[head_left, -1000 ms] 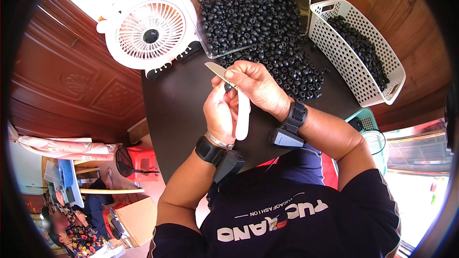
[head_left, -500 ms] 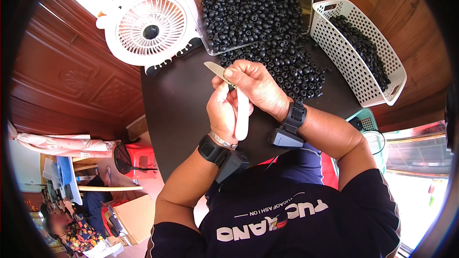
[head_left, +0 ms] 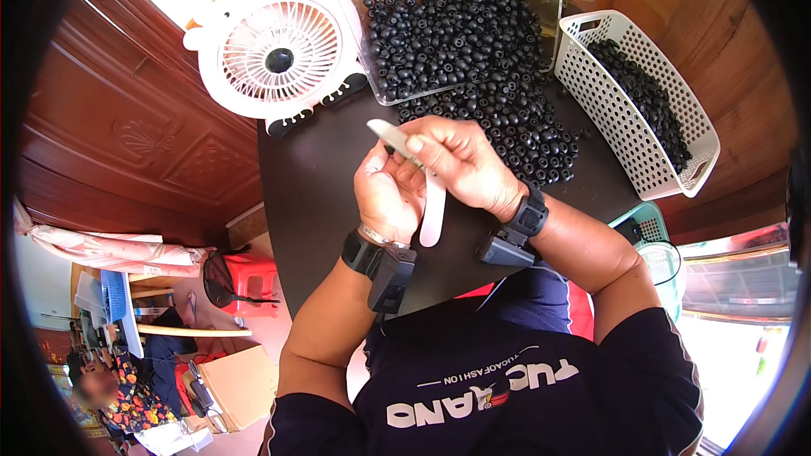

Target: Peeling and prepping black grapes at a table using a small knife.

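My right hand [head_left: 469, 160] is closed round a small knife, its thumb on the blade. The knife's pale pink handle [head_left: 432, 218] points down toward me, and its short silver blade [head_left: 390, 135] angles up to the left. Beneath the knife, my left hand [head_left: 390, 194] is turned palm up with the thumb apart. Its fingertips are partly hidden behind the blade and my right hand. A small dark spot shows by the blade near the left fingers, too little of it to name. Beyond my hands lies a heap of small round black pieces with holes [head_left: 528, 139].
A clear bin [head_left: 384, 101] full of such black pieces lies tipped at the back of the dark table [head_left: 312, 177]. Left of it stands a white fan [head_left: 279, 59]; right, a white perforated basket [head_left: 621, 127] with black bits. A turquoise basket [head_left: 663, 219] sits lower right.
My left hand has loosened from a pinch at the blade to an upturned palm. Both hands have shifted slightly, and the knife has stayed in my right hand.
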### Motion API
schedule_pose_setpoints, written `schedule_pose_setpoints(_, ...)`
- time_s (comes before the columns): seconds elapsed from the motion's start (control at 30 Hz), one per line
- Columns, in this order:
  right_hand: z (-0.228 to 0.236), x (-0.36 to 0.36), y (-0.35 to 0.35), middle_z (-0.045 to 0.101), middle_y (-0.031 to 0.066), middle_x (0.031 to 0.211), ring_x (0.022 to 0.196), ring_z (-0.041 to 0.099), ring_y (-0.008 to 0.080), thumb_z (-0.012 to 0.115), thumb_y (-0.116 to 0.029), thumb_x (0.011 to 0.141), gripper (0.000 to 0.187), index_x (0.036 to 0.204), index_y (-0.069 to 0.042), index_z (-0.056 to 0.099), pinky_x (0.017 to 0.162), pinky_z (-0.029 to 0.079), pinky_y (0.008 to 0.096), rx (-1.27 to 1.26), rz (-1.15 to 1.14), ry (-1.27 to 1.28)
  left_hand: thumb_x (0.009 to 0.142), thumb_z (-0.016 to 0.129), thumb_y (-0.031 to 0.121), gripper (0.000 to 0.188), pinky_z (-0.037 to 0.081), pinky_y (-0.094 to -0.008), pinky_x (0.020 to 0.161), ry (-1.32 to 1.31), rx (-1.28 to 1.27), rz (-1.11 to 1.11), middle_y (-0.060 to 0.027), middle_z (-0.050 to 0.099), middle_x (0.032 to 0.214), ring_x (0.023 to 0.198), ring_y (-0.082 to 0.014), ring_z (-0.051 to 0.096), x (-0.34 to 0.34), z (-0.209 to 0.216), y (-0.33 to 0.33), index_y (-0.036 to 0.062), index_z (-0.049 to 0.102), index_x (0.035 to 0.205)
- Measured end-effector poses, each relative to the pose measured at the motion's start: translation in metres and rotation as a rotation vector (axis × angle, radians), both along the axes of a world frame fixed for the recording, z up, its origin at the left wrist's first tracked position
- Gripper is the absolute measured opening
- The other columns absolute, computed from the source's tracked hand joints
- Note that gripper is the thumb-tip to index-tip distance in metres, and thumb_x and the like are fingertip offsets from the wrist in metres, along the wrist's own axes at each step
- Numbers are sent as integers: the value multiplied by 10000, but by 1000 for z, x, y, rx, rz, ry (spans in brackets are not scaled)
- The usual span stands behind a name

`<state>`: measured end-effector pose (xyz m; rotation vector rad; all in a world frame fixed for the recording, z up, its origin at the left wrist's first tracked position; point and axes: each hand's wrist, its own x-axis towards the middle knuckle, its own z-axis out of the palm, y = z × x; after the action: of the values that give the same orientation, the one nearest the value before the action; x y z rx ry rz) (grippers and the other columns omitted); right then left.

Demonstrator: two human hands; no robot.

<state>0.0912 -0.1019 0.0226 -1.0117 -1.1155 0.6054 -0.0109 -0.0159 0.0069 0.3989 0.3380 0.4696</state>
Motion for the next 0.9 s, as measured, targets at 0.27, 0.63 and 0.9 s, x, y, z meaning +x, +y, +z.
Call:
schedule_pose_setpoints(0.27, 1, 6, -2, 660, 86, 934, 846, 614, 115, 506, -210, 959, 276, 1072, 14, 620, 754, 495, 257, -94, -19, -144, 966, 348, 268, 309, 466, -308, 607, 186, 55, 95, -52, 575, 784, 682, -174, 564, 9, 19, -10, 24, 533, 930)
schedule_pose_setpoints(0.63, -16, 43, 13, 674, 84, 786, 631, 528, 66, 549, -257, 933, 304, 752, -15, 590, 557, 442, 249, -109, -299, 206, 943, 411, 362, 324, 273, -244, 477, -85, 525, 166, 21, 320, 597, 519, -112, 340, 17, 63, -1, 119, 409, 728)
schedule_pose_setpoints(0.9, -31, 62, 23, 671, 86, 817, 697, 602, 120, 567, -242, 914, 255, 845, 0, 609, 646, 472, 249, -355, -439, 184, 856, 549, 261, 189, 241, -243, 367, -52, 649, -362, 18, 383, 527, 398, -96, 354, 163, 104, -118, 86, 491, 813)
